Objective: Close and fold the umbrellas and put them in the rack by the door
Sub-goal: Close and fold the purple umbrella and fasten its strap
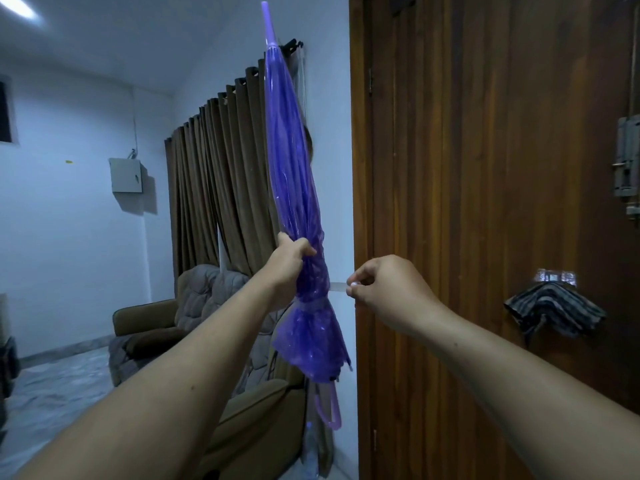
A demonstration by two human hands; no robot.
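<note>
Holding the closed purple umbrella [294, 188] tip-up, the left hand [289, 263] wraps its canopy while the right hand [388, 289] pinches its strap [337, 287] taut.

The purple translucent umbrella [294, 188] stood nearly upright at frame centre, closed, tip at twelve o'clock, curved handle at six; a strap end stuck out toward three o'clock. A dark striped umbrella [554, 311], folded loosely, hung on the door at four o'clock

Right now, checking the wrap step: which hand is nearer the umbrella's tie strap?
Right. The right hand pinches the strap end; the left hand grips the canopy above it.
</note>
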